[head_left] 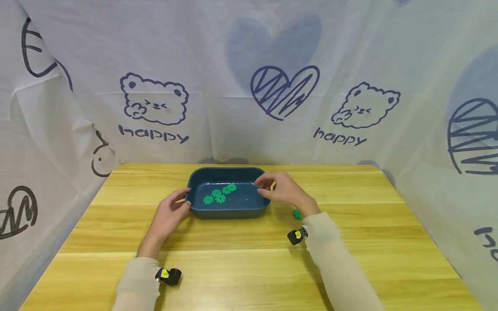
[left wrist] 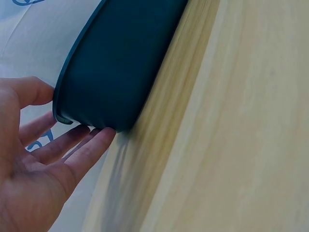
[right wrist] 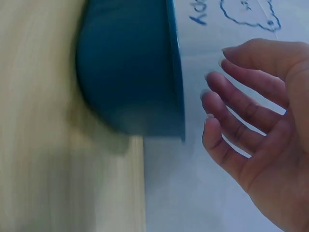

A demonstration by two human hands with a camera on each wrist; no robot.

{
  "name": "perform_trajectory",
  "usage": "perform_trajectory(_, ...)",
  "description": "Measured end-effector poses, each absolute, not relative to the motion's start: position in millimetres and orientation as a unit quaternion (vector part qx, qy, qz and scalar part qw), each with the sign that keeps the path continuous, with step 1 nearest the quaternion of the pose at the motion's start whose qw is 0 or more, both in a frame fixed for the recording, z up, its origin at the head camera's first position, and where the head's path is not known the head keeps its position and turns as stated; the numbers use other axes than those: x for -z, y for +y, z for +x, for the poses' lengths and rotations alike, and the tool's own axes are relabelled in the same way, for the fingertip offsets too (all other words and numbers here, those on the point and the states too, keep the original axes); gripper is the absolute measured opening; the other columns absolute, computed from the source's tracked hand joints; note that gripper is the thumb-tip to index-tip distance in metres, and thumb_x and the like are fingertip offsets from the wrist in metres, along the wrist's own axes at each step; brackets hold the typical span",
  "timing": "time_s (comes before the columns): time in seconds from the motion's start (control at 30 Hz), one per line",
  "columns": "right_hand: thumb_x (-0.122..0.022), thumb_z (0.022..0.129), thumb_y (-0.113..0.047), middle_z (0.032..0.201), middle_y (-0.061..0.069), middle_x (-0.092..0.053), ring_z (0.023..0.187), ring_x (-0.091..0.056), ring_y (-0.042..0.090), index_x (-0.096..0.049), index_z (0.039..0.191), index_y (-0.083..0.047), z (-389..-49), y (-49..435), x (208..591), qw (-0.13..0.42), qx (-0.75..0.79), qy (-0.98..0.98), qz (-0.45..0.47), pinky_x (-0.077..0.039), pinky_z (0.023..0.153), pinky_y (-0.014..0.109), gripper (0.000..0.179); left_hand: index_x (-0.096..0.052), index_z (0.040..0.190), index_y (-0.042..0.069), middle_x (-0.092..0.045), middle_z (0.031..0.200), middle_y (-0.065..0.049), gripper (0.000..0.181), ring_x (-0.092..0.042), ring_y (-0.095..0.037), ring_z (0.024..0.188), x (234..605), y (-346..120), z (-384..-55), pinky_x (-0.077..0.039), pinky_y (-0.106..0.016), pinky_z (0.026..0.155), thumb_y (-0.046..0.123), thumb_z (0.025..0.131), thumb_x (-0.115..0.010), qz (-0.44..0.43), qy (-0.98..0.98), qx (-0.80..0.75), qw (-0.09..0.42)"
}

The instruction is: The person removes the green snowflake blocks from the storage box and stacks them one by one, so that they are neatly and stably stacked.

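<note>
Cream fabric sleeves [head_left: 334,259] lie nearest, cut off by the head view's lower edge. With my left grip [head_left: 168,217], thumb and fingers bent, I hold the left end of a dark-blue oblong tray [head_left: 229,214] on the yellow wooden bench [head_left: 241,268]. My right grip [head_left: 285,188], fingers loosely parted, hovers empty at its right rim, masking part of it. Five green toothed discs [head_left: 218,199] show inside, some overlapping; a sixth disc [head_left: 297,214] is partly hidden by my right wrist [head_left: 309,206].

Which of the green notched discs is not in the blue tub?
The lone disc on the table, partly hidden by the right wrist; the other five visible discs all lie inside the blue tub.
</note>
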State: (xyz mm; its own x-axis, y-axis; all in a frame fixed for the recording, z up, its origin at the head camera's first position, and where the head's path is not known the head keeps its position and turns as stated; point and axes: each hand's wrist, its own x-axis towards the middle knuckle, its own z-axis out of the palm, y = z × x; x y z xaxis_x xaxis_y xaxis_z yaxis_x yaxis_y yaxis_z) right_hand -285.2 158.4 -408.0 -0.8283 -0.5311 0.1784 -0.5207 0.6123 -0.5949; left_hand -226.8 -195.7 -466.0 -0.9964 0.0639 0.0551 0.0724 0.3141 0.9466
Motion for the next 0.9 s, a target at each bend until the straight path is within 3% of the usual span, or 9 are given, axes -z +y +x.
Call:
perform_trajectory(0.4,-0.074,0.095,-0.015,0.110,0.009,-0.076,0.088,-0.068,0.016,-0.075,0.117,-0.005,-297,102,426,0.029,0.322,0.891,-0.318,-0.058,0.081,0.027,0.023,-0.048,0.152,0.005,-0.049,0.155,-0.024,0.054,-0.059,-0.041,0.134,465,-198,-226,-0.058,-0.017,0.093,0.027,0.105,-0.062,-0.047,-0.817,0.575,0.000)
perform_trajectory(0.67,-0.077,0.092,-0.011,0.113,0.011,-0.075,0.092,-0.070,0.021,-0.075,0.117,-0.003,-304,74,436,0.051,0.319,0.895,-0.306,-0.061,0.086,0.034,0.026,-0.048,0.151,0.004,-0.050,0.154,-0.024,0.052,-0.059,-0.043,0.133,465,-197,-226,-0.057,-0.015,0.092,0.021,0.104,-0.062,-0.047,-0.815,0.577,0.000)
perform_trajectory(0.9,-0.078,0.092,-0.009,0.117,0.010,-0.075,0.096,-0.072,0.021,-0.075,0.117,-0.005,-309,57,442,0.075,0.308,0.898,-0.306,-0.061,0.087,0.029,0.025,-0.047,0.152,0.003,-0.050,0.154,-0.024,0.052,-0.058,-0.043,0.134,464,-197,-225,-0.057,-0.014,0.091,0.022,0.105,-0.062,-0.046,-0.812,0.582,-0.003)
